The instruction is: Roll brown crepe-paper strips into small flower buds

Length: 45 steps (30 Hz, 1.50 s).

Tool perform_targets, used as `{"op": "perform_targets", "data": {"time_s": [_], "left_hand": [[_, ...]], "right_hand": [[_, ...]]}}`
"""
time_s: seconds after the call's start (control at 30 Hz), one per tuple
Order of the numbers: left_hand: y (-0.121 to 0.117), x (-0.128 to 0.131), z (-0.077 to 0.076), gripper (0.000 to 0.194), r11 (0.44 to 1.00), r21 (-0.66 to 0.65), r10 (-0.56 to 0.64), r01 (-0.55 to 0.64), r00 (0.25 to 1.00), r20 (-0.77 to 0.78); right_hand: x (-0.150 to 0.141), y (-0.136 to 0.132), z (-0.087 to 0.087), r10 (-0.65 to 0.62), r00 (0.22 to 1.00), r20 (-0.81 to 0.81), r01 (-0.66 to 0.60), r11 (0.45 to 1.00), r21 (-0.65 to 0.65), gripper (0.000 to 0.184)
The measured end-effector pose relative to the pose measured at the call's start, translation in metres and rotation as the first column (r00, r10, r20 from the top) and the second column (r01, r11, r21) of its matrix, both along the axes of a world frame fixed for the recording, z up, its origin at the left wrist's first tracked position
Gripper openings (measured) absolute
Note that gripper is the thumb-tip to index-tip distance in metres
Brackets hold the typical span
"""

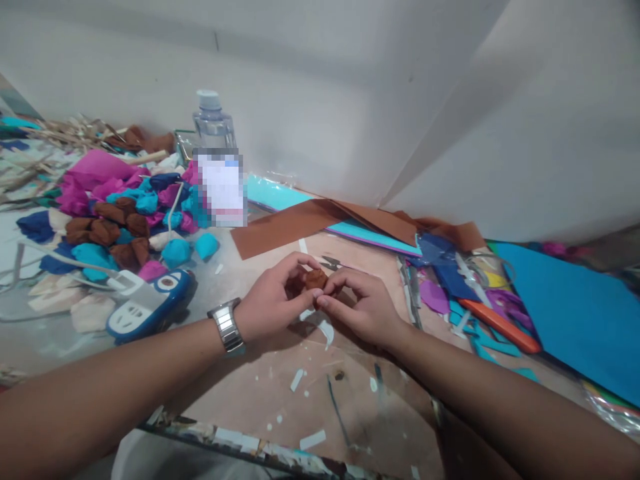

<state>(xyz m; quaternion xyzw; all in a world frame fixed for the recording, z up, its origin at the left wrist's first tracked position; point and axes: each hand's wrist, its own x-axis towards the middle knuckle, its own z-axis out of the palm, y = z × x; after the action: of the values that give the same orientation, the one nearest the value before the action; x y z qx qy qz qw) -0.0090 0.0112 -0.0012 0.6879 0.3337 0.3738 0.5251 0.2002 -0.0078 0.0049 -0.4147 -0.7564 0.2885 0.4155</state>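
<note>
A small crumpled ball of brown paper [316, 279] sits between my two hands over the middle of the board. My left hand [275, 290], with a metal watch [227, 325] at the wrist, curls its fingers and thumb around the ball's left side. From the right, my right hand [363, 303] pinches the ball's edge with thumb and forefinger. Just behind my fingers lie small dark-bladed scissors [330, 263], partly covered. Beyond them stretches a long brown paper strip [285, 227]. Similar brown balls [104, 231] lie in the pile at the left.
Blue, pink and cream paper balls [176, 253] surround a power strip [150, 303] with a white cable. A water bottle [214, 123] stands behind a blurred phone-like screen [221, 190]. On the right are an orange-handled cutter [500, 325], paper scraps and blue sheets [575, 307]. A white wall closes the back.
</note>
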Motion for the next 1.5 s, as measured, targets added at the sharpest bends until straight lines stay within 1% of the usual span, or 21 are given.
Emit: {"op": "perform_targets", "data": {"time_s": [0.23, 0.37, 0.47, 0.6, 0.73, 0.87, 0.97, 1.07, 1.13, 1.2, 1.27, 1.37, 1.43, 1.5], "left_hand": [[0.0, 0.001, 0.0, 0.027, 1.0, -0.025, 0.007, -0.007, 1.0, 0.011], [-0.001, 0.0, 0.002, 0.022, 0.999, -0.049, 0.006, -0.004, 0.999, 0.048], [-0.001, -0.001, 0.003, 0.023, 0.995, -0.102, 0.03, -0.023, 0.997, 0.068], [0.0, 0.0, 0.004, 0.019, 0.985, -0.17, 0.045, -0.029, 0.995, 0.088], [0.002, 0.0, 0.006, 0.023, 0.983, -0.186, 0.022, -0.013, 0.999, 0.045], [0.003, 0.0, 0.007, 0.031, 0.954, -0.299, 0.042, -0.036, 0.999, 0.013], [0.002, 0.001, 0.007, 0.033, 0.934, -0.354, 0.063, -0.05, 0.998, 0.025], [0.002, 0.003, 0.008, 0.031, 0.931, -0.362, 0.07, -0.055, 0.997, 0.029], [0.002, 0.003, 0.01, 0.028, 0.936, -0.346, 0.071, -0.055, 0.997, 0.033], [0.002, 0.004, 0.011, 0.025, 0.942, -0.331, 0.069, -0.052, 0.997, 0.042], [0.002, 0.004, 0.011, 0.023, 0.943, -0.328, 0.072, -0.054, 0.996, 0.043], [0.002, 0.004, 0.011, 0.024, 0.944, -0.322, 0.079, -0.064, 0.996, 0.035], [0.001, 0.005, 0.01, 0.025, 0.948, -0.313, 0.072, -0.057, 0.997, 0.036], [0.001, 0.005, 0.01, 0.025, 0.949, -0.311, 0.066, -0.05, 0.997, 0.039]], "right_hand": [[-0.002, 0.0, 0.002, 0.013, 1.0, -0.001, -0.013, 0.997, 0.077, 0.01], [-0.001, 0.0, 0.0, 0.012, 1.0, 0.002, -0.012, 0.999, 0.049, 0.01], [0.0, 0.0, -0.001, 0.028, 0.999, 0.016, -0.029, 0.999, 0.044, 0.011], [0.001, 0.0, -0.001, 0.042, 0.999, 0.008, -0.042, 0.998, 0.039, 0.012], [0.004, 0.001, -0.003, 0.011, 1.0, 0.013, -0.012, 1.0, 0.026, 0.01], [0.005, 0.001, -0.005, -0.006, 1.0, 0.018, 0.006, 1.0, 0.004, 0.009], [0.003, 0.003, -0.004, 0.005, 1.0, 0.013, -0.005, 0.999, 0.049, 0.004], [0.001, 0.003, -0.004, 0.009, 1.0, 0.026, -0.013, 0.989, 0.146, 0.015], [0.001, 0.003, -0.005, 0.0, 0.999, 0.052, -0.01, 0.984, 0.178, 0.021], [0.001, 0.003, -0.006, 0.007, 0.997, 0.078, -0.023, 0.979, 0.201, 0.024], [0.001, 0.003, -0.007, 0.019, 0.995, 0.098, -0.042, 0.971, 0.237, 0.023], [0.001, 0.003, -0.007, 0.021, 0.994, 0.106, -0.05, 0.961, 0.272, 0.013], [0.0, 0.003, -0.005, 0.021, 0.995, 0.098, -0.048, 0.961, 0.274, 0.006], [-0.001, 0.002, -0.004, 0.026, 0.996, 0.088, -0.048, 0.965, 0.258, 0.005]]}}
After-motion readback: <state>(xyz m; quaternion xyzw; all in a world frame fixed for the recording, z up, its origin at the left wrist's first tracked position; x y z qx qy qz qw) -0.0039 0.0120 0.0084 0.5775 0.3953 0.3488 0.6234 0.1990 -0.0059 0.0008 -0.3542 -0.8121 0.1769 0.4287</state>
